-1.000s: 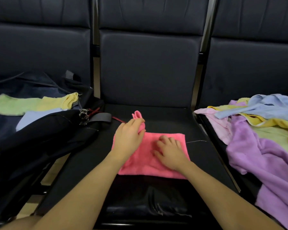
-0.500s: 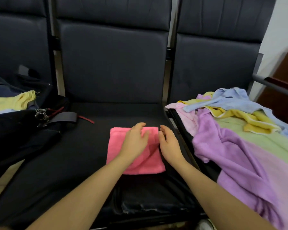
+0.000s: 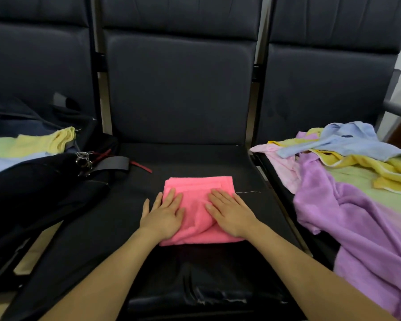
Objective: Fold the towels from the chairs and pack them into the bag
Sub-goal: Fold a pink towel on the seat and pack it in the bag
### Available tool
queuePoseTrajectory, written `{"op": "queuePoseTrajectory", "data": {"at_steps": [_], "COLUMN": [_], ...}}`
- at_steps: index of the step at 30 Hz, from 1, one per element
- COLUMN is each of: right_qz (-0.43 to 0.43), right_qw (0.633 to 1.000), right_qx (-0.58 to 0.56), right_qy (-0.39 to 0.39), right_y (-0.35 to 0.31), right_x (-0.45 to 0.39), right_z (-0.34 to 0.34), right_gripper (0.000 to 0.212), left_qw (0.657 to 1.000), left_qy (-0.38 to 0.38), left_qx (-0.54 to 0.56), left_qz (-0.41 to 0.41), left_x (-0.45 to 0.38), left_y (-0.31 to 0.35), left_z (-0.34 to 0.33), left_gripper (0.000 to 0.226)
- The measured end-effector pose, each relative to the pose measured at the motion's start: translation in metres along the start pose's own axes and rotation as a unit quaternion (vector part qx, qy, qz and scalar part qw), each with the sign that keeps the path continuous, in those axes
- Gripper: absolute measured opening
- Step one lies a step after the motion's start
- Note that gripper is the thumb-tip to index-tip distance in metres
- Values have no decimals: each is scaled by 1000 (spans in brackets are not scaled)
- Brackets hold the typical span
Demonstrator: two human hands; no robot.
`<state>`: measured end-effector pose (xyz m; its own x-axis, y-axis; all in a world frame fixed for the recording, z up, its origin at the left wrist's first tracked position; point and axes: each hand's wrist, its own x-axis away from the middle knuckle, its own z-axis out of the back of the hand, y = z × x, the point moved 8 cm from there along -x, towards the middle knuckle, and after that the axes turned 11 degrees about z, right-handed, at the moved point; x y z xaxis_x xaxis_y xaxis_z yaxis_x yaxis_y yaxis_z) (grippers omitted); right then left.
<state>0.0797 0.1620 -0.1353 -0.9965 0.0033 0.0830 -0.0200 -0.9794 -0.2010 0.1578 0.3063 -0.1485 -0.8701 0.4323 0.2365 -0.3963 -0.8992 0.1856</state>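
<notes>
No readable labels or writing anywhere. Both forearms are reaching in from the bottom edge. Left hand [image 3: 163, 217] and right hand [image 3: 229, 214] are lying flat, fingers straight, pressing the folded pink towel [image 3: 198, 206] on the middle seat [image 3: 102, 228]. Bag [image 3: 33, 188] is sitting left, partly cut off, towels inside. Loose pile [image 3: 357, 181] is lying right, running out of frame.

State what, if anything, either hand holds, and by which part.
Nothing is gripped: left hand and right hand press flat on the folded pink towel.
</notes>
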Motion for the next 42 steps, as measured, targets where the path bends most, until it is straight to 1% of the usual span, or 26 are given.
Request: {"op": "queuePoseTrajectory", "data": {"at_steps": [2,4,6,9,12,13,16,18,20,22,24,27,30,32,34,36,39,42], "right_qz": [8,17,18,13,29,38,56,45,29,38,61,111,136,148,144,120,100,100], "right_qw": [1000,1000,999,998,995,993,988,981,971,973,978,978,978,978,981,985,987,987], "right_qx": [-18,-24,-36,-54,-74,-86,-129,-172,-204,-173,-128,-98,-63,-35,7,26,-8,-25], "right_qy": [-8,1,3,16,66,76,68,81,121,151,153,144,143,140,133,121,122,122], "right_y": [0,0,-1,-4,-11,-15,-23,-23,-19,-16,-16,-21,-27,-30,-31,-28,-23,-21], "right_x": [-8,-14,-20,-24,-22,-20,-19,-16,-9,1,11,26,40,46,50,51,51,48], "right_z": [-4,-4,-5,-1,12,14,11,12,20,29,33,33,36,36,35,30,24,19], "right_gripper": [54,52,52,52,52,51,51,49,47,46,47,50,31,23,23,26,29,28], "left_qw": [999,997,994,993,991,990,984,987,989,987,983,977,973,975,978,980,983,989], "left_qy": [34,75,95,104,116,118,111,98,78,58,50,74,115,123,124,118,112,82], "left_qx": [-3,3,17,32,48,65,139,131,117,116,113,109,100,79,46,27,1,8], "left_qz": [15,30,41,46,36,30,20,-6,-49,-94,-136,-170,-171,-167,-163,-157,-145,-125], "left_x": [-4,-8,-12,-17,-15,-13,-5,6,19,33,43,54,60,62,62,61,58,52], "left_y": [-6,-12,-16,-19,-17,-17,-20,-19,-14,-9,-6,-6,-8,-7,-5,-4,-5,-10], "left_z": [4,7,8,9,13,15,22,20,16,12,12,19,27,28,25,23,23,21], "left_gripper": [53,53,53,53,52,51,46,44,45,43,39,34,30,31,34,36,38,41]}}
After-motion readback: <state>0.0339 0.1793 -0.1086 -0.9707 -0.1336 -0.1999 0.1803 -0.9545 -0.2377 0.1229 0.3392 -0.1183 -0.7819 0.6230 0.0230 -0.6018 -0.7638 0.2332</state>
